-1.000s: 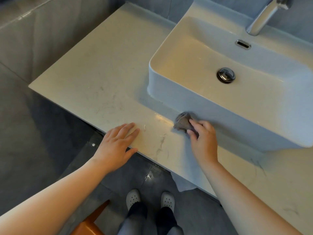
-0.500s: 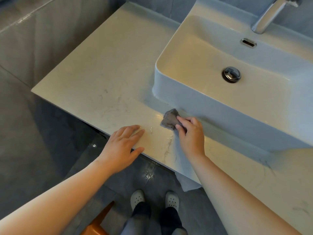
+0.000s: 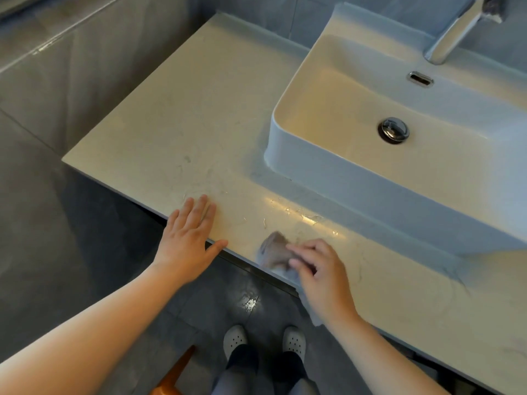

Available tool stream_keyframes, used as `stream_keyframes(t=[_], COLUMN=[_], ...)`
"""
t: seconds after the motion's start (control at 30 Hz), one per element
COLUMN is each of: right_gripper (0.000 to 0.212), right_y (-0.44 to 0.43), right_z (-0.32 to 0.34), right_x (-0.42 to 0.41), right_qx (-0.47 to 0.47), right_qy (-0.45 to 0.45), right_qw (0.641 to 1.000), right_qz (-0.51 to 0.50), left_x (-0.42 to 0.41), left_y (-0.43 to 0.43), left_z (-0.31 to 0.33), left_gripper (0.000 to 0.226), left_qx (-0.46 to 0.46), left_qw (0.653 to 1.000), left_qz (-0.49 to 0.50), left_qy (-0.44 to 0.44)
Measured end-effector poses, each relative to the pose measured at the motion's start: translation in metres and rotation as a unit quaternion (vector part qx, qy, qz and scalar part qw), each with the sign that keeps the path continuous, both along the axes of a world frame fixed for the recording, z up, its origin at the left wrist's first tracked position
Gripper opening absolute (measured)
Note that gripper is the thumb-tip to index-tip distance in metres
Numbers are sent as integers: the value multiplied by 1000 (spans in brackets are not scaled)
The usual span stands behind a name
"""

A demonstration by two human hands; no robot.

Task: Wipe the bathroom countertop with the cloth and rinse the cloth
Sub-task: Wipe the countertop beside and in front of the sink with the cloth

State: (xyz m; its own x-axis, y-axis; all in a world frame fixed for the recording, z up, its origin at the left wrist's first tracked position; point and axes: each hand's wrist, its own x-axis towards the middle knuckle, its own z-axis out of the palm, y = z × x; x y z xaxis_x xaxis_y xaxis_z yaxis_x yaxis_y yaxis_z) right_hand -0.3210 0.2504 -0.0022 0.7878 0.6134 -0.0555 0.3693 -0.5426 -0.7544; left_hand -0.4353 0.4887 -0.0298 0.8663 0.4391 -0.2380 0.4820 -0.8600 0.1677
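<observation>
A small grey cloth (image 3: 273,252), blurred by motion, lies bunched on the pale stone countertop (image 3: 182,115) right at its front edge. My right hand (image 3: 319,276) grips the cloth with curled fingers and presses it on the stone. My left hand (image 3: 189,240) rests flat on the front edge to the left, fingers straight, thumb over the rim. A wet streak glints on the stone between the cloth and the white basin (image 3: 356,178).
The rectangular basin stands on the counter's right half, with a chrome drain plug (image 3: 393,130) and a chrome tap (image 3: 453,32) at the back. Grey tiled walls close the left and rear. Below the edge are my feet in white clogs (image 3: 263,339) and an orange stool corner (image 3: 171,377).
My right hand has dragged the cloth from the basin's foot toward me and leftward to the counter's front edge. The left hand has stayed in place on the edge.
</observation>
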Motion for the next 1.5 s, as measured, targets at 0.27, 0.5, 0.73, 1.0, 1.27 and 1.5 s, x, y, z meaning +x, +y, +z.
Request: stream_keyframes(t=[0.27, 0.5, 0.73, 1.0, 1.27, 1.5], right_gripper=[30, 31, 28, 29, 28, 36], right_y=[19, 54, 83, 52, 40, 43], right_z=[-15, -21, -29, -19, 15, -14], right_x=[89, 82, 62, -9, 23, 91], right_qx=[-46, -21, -9, -22, 13, -77], right_qy=[-108, -92, -95, -68, -21, -107], right_qw=[982, 991, 990, 997, 999, 989], right_qz=[-148, -94, -108, 28, -21, -62], left_x=[-2, -2, -1, -5, -3, 1], left_y=[4, 5, 6, 22, 24, 14], left_z=[-2, -5, -6, 5, 14, 16], left_gripper=[86, 85, 85, 90, 89, 88], left_qx=[19, 29, 31, 34, 17, 20], left_qw=[1000, 999, 999, 993, 992, 995], left_qz=[-17, -30, -32, -99, -106, -76], left_qy=[1, 7, 21, 45, 61, 59])
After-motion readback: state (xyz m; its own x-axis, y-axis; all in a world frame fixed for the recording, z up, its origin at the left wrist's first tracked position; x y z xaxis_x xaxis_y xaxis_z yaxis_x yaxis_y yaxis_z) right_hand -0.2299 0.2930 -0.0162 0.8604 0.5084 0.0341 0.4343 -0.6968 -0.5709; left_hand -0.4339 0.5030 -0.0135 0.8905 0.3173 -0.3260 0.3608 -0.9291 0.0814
